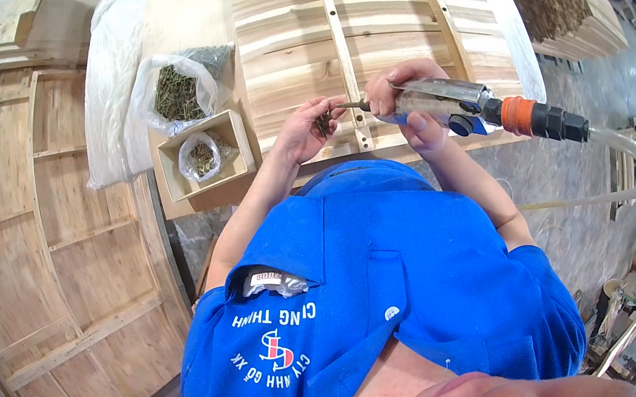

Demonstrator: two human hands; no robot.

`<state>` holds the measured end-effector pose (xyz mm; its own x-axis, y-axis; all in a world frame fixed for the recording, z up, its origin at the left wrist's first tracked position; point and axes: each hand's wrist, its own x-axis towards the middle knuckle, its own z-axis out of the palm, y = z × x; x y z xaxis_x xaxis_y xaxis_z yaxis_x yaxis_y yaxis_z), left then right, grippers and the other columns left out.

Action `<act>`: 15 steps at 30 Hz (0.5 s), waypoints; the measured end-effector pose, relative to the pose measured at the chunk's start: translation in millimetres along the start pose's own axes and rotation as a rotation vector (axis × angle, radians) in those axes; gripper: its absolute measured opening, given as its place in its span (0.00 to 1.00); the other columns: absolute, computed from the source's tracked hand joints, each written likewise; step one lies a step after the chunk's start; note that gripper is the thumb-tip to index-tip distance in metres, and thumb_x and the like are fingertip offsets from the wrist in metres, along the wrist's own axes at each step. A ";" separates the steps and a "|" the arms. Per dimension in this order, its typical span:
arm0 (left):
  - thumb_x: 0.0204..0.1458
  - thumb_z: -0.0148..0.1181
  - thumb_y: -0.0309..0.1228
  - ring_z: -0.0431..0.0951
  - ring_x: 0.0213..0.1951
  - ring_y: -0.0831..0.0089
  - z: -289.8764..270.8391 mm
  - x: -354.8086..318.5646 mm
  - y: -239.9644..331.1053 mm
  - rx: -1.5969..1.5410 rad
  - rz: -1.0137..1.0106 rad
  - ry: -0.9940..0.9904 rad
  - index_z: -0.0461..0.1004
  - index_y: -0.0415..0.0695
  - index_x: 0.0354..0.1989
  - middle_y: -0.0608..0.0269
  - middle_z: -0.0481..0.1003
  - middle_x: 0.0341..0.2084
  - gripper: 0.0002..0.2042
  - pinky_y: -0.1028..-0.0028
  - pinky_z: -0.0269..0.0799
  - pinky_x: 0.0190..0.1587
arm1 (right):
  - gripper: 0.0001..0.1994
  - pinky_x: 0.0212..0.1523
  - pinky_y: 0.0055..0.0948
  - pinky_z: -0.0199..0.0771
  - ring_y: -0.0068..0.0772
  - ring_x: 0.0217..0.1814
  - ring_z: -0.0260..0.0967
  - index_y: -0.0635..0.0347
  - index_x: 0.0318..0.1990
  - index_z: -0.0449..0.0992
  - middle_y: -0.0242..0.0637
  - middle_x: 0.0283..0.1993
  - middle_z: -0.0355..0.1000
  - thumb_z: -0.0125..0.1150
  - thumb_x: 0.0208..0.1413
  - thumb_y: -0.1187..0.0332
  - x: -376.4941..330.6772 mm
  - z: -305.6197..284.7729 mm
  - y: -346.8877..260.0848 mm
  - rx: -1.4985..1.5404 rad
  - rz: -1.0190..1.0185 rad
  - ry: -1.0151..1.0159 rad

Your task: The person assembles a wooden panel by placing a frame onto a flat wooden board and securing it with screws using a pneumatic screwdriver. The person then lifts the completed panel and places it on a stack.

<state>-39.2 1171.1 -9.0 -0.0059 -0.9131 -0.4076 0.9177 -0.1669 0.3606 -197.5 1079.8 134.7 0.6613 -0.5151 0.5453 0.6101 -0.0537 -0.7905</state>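
Observation:
My right hand (402,104) grips a pneumatic screwdriver (445,100) with a grey body, a blue trigger and an orange hose coupling (521,115). Its bit (351,106) points left, level over a thin wooden batten (347,67) on a slatted wood panel (386,2). My left hand (306,128) is curled around a clump of dark screws (324,122) and its fingertips meet the tip of the bit. Whether a screw sits on the bit is too small to tell.
A small open wooden box (203,155) holds a plastic bag of screws (201,156). Behind it lies a larger bag of screws (178,93) on white sheeting (107,82). More wood panels (48,244) lie to the left. A clear air hose (630,150) loops right.

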 end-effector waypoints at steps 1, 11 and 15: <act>0.56 0.47 0.26 0.74 0.44 0.68 5.6 -3.3 -0.3 0.005 -0.004 0.002 0.61 0.41 0.46 0.55 0.70 0.43 0.11 0.79 0.75 0.39 | 0.23 0.37 0.35 0.63 0.31 0.28 0.62 0.63 0.44 0.59 0.38 0.25 0.64 0.58 0.48 0.55 -1.9 0.4 -1.4 0.004 0.005 0.001; 0.57 0.46 0.27 0.76 0.34 0.75 20.7 -34.4 -3.5 -0.045 0.033 0.001 0.66 0.34 0.43 0.54 0.74 0.35 0.10 0.81 0.76 0.34 | 0.24 0.38 0.37 0.64 0.32 0.28 0.63 0.62 0.44 0.61 0.37 0.24 0.64 0.58 0.46 0.54 -6.1 6.4 -7.5 0.039 0.020 -0.049; 0.56 0.47 0.29 0.76 0.33 0.76 13.3 -39.2 -8.3 -0.082 0.040 0.006 0.68 0.38 0.39 0.58 0.74 0.33 0.08 0.81 0.75 0.33 | 0.25 0.40 0.36 0.67 0.31 0.33 0.64 0.62 0.46 0.60 0.38 0.27 0.65 0.62 0.47 0.58 -5.2 6.5 -8.5 0.135 0.013 -0.105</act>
<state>-51.8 1203.3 15.1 0.0335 -0.9162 -0.3994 0.9467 -0.0990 0.3065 -203.3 1088.5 140.4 0.7068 -0.4226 0.5673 0.6499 0.0713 -0.7567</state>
